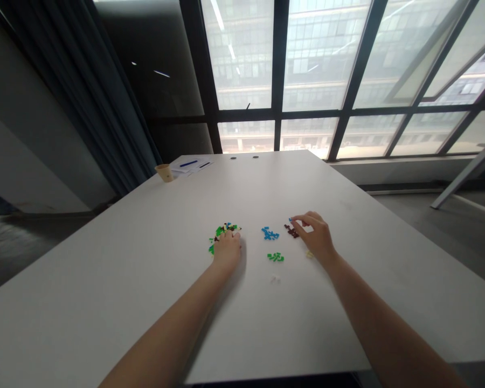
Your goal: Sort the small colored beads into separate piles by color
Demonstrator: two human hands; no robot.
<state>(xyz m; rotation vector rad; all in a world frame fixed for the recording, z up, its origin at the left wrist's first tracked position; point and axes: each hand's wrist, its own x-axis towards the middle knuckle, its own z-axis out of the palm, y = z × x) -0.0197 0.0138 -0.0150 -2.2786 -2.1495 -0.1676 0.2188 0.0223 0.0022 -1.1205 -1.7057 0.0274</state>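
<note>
Right of the blue pile (pixel 270 234), your right hand (pixel 317 233) pinches a blue piece (pixel 290 219); grip lightly. Your left hand's (pixel 227 249) grip I can't tell.

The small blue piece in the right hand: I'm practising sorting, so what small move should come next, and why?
Probably carry the small blue piece left to the loose blue pile: the right hand pinches it near the dark brown pile, while the blue pile matches its colour.

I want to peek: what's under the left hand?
The mixed pile of green, blue and dark pieces peeks out around the left hand. Whatever's directly beneath the hand is covered.
</note>
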